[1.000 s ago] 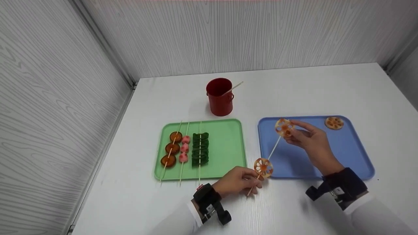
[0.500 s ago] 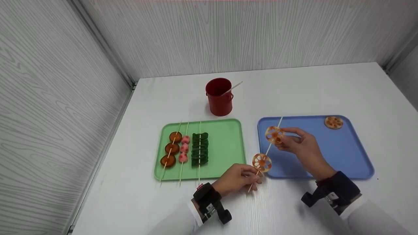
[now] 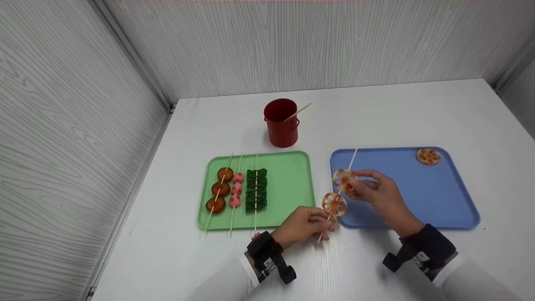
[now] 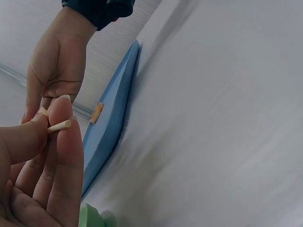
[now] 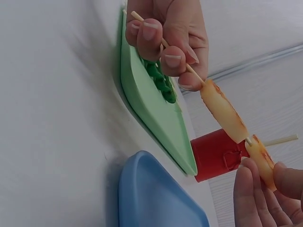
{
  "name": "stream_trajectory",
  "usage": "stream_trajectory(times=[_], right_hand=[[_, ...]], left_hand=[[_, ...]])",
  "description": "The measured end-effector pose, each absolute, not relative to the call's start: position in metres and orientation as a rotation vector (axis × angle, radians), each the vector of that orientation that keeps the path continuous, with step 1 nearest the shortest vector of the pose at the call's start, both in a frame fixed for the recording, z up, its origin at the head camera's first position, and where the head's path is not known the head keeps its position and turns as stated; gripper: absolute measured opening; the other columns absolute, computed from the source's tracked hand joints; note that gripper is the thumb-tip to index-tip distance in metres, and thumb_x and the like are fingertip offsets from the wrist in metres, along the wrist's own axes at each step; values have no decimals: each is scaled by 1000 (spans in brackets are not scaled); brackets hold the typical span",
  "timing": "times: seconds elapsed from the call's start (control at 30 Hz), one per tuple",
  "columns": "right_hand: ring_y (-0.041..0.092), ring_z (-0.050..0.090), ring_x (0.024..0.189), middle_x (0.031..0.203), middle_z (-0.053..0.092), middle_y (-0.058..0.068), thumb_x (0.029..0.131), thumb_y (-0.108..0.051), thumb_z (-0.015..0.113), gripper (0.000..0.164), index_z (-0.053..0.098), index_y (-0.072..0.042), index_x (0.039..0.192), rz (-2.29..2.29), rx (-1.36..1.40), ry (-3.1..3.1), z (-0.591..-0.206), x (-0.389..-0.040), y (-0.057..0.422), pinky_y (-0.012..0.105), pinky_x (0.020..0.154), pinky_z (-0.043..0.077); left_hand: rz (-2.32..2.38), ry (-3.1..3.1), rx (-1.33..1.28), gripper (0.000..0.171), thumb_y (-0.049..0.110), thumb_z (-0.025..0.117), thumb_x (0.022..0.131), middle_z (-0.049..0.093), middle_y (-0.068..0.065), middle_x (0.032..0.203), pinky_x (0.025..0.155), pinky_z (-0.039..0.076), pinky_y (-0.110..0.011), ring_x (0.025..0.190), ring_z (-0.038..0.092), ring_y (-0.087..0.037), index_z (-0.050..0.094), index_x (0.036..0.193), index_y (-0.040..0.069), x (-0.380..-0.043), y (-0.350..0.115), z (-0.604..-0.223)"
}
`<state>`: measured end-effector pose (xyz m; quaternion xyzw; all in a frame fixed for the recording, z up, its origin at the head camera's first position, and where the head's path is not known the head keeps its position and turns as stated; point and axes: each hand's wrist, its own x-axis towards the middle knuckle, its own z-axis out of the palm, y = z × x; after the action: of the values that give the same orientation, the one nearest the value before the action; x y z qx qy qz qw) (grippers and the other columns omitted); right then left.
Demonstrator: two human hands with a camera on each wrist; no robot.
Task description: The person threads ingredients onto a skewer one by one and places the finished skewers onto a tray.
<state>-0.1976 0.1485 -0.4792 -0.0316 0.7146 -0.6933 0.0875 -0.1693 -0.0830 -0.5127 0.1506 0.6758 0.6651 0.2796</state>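
Note:
My left hand (image 3: 304, 228) pinches a thin wooden skewer (image 5: 190, 71) near its lower end; the blunt end pokes out past the fingertips in the left wrist view. One lotus root slice (image 3: 334, 204) is threaded on it just above that hand. Higher up, my right hand (image 3: 378, 194) holds a second lotus root slice (image 5: 261, 162) by its edge between thumb and fingers. The skewer passes through this slice too, its tip sticking out beyond. In the right wrist view the two slices stand close together, with a small gap between them.
A blue tray (image 3: 422, 200) bears another lotus root slice (image 3: 428, 156) at its far right corner. On the green tray (image 3: 292, 184) lie skewers of brown rounds (image 3: 220, 189), pink balls (image 3: 236, 189) and folded green pieces (image 3: 256, 190). Behind stands a red bucket (image 3: 283, 129) with a stick inside.
My right hand has slid the upper lotus root slice down the skewer toward the lower one. More of the skewer's tip now shows above it. The left hand has barely moved.

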Motion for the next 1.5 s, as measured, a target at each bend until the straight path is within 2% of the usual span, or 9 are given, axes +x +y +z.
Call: stream_trajectory(times=[0.3,0.6,0.87,1.1,1.33,1.5], right_hand=[[17,70,90,102,71,12,96,-13,62,44,46,9,131,-2080,-112,2109,-480,-193,143,34,83,57],[19,69,93,108,69,16,97,-18,61,44,46,3,133,-1961,-156,2146,-481,-195,146,39,87,56],[24,68,96,110,67,21,99,-21,59,44,43,3,133,-1829,-221,2148,-477,-199,153,43,89,54],[20,68,95,109,65,18,99,-35,55,53,46,7,129,-1756,-158,2192,-471,-213,166,33,86,56],[13,67,93,108,65,15,100,-35,55,57,41,10,130,-1750,-73,2252,-473,-229,196,27,85,55],[10,65,91,105,66,11,99,-35,56,51,49,7,127,-1581,-66,2502,-465,-233,209,22,81,54]], left_hand=[[1825,1782,395,20,0,60,94,71,-21,95,65,59,-26,65,66,-8,65,111,-9,-171,-82,-513],[1821,1794,361,19,0,61,94,70,-25,96,67,59,-28,65,65,-8,65,109,-9,-168,-81,-513],[1817,1808,344,17,-1,61,93,72,-19,92,66,58,-25,66,65,-8,66,108,-8,-166,-80,-518],[1801,1807,382,16,-1,60,93,71,-19,93,66,58,-26,67,66,-8,66,107,-8,-166,-79,-520],[1772,1793,385,15,-1,61,93,71,-18,92,61,57,-23,67,65,-10,67,106,-6,-163,-78,-520],[1756,1810,376,15,0,62,93,72,-15,92,64,58,-28,69,66,-12,69,105,-4,-162,-78,-519]])
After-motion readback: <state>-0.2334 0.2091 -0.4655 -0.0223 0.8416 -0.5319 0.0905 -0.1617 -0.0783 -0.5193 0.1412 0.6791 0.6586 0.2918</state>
